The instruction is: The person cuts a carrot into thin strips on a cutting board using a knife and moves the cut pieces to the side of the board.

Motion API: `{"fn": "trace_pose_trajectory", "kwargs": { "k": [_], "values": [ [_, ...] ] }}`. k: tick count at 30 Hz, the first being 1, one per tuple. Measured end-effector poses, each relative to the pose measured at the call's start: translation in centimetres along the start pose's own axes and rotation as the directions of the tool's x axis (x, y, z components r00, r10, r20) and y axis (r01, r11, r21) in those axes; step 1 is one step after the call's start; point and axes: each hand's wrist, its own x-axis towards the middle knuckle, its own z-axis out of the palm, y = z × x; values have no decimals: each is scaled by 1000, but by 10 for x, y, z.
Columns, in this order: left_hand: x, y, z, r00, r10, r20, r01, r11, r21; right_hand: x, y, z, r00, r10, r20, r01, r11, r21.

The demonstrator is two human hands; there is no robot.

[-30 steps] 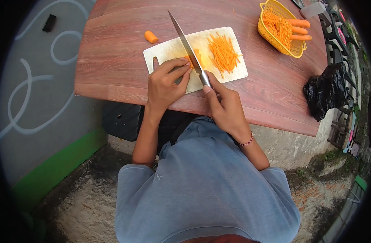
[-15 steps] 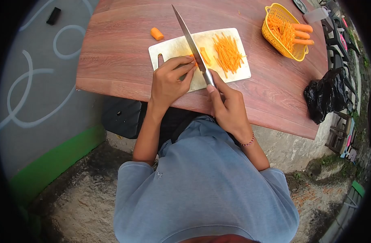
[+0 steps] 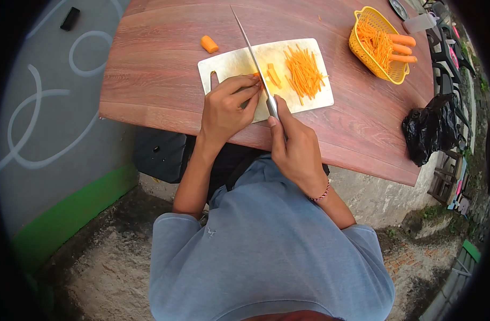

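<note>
My right hand (image 3: 295,144) is wrapped round the handle of a long knife (image 3: 254,60), whose blade points away from me over the white cutting board (image 3: 234,63). Just left of the blade, the fingers of my left hand (image 3: 229,109) press together on an orange carrot piece (image 3: 257,75), mostly hidden by the fingertips. Cut carrot slices (image 3: 274,75) lie right of the blade. Further right on the board is a pile of thin carrot strips (image 3: 303,72). A carrot chunk (image 3: 209,44) rests on the table behind the board.
On the wooden table (image 3: 159,69), a yellow basket (image 3: 398,75) at the back right holds carrot strips and whole carrots (image 3: 402,49). A plastic bottle (image 3: 420,22) stands beyond it. A black plastic bag (image 3: 429,128) is at the right edge.
The knife blade has turned more edge-on and its handle has shifted slightly left and towards me with my right hand. My left hand stays at the carrot piece.
</note>
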Motion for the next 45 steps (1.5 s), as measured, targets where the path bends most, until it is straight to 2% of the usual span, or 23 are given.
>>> {"fn": "trace_pose_trajectory", "kwargs": {
  "k": [11,14,17,20,22,29,33,35,45],
  "values": [
    [0,-1,0,1000,-8,21,8,1000,-13,6,-2,0,999,11,35,-9,999,-41],
    [0,-1,0,999,-24,23,25,999,-28,18,2,1,996,55,76,-52,998,-39],
    [-1,-2,1,999,-47,25,48,998,-41,32,7,3,999,6,42,-5,1000,-25],
    [0,-1,0,1000,-24,8,24,999,-24,49,6,-3,995,66,78,-70,996,56],
    [0,-1,0,1000,-19,5,19,1000,-18,53,11,-9,977,157,141,-177,974,139],
    [-1,-2,2,1000,-14,-17,14,1000,-13,28,2,-24,973,200,116,-216,966,140],
    [-4,-3,3,1000,-15,-19,15,1000,-9,16,2,-23,981,164,107,-177,976,123],
    [-7,-2,4,990,-140,14,140,989,-49,14,-1,-23,972,195,133,-212,969,126],
    [-6,-3,3,996,-93,9,93,996,-3,6,-1,-14,996,72,61,-72,997,-7]
  ]
}}
